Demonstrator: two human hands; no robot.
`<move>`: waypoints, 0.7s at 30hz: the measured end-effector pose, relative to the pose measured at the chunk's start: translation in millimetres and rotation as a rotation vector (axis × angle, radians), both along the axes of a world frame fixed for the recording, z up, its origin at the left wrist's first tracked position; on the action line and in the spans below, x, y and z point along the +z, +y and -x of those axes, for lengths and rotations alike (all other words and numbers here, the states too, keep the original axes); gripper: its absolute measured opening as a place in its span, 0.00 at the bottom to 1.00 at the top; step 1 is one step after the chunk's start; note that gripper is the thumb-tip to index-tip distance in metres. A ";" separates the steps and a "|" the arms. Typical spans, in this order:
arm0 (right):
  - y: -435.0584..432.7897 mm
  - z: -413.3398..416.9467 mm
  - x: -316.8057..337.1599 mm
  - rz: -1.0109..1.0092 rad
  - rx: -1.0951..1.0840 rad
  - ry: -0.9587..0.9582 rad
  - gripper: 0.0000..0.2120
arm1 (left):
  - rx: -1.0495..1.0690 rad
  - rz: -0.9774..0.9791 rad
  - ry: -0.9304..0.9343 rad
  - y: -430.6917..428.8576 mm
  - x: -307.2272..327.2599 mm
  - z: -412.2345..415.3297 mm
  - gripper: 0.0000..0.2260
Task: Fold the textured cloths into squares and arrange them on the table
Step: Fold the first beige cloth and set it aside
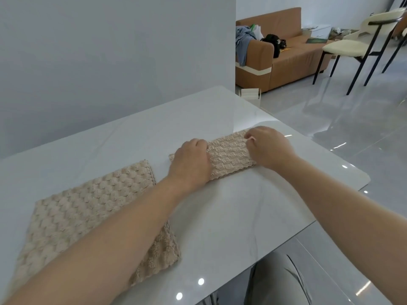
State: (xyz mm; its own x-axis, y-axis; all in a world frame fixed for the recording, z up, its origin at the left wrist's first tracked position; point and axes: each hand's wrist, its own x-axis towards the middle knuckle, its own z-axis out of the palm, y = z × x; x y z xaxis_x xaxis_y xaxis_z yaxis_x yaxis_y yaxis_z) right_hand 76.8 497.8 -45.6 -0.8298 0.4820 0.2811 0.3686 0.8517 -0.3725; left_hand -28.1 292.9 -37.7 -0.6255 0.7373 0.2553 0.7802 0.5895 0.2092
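A beige textured cloth (229, 157), folded into a long narrow strip, lies across the white table (242, 216). My left hand (191, 164) rests on its left part with the fingers curled at the cloth's far edge. My right hand (268, 146) sits on the strip's right end, and its fingertips pinch the cloth near the far edge. A second beige textured cloth (72, 212) lies spread flat at the near left, partly under my left forearm.
The table's right edge and rounded corner (363, 179) are close to the strip. A grey wall stands behind the table. Beyond are a brown sofa (286, 51), a cream chair (356, 45) and a small white box (251, 94) on the glossy floor.
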 end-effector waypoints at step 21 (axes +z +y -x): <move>-2.9 59.0 -39.9 -0.007 0.143 -0.409 0.31 | 0.255 0.249 -0.208 32.8 -50.3 20.4 0.28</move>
State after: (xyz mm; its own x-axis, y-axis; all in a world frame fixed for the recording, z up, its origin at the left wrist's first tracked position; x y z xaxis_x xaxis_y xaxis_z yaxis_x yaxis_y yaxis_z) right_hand 17.8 495.0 -85.5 -0.9318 0.3536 -0.0816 0.3629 0.9067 -0.2148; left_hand -48.6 325.7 -88.0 -0.8157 0.5751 -0.0622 0.5586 0.8111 0.1736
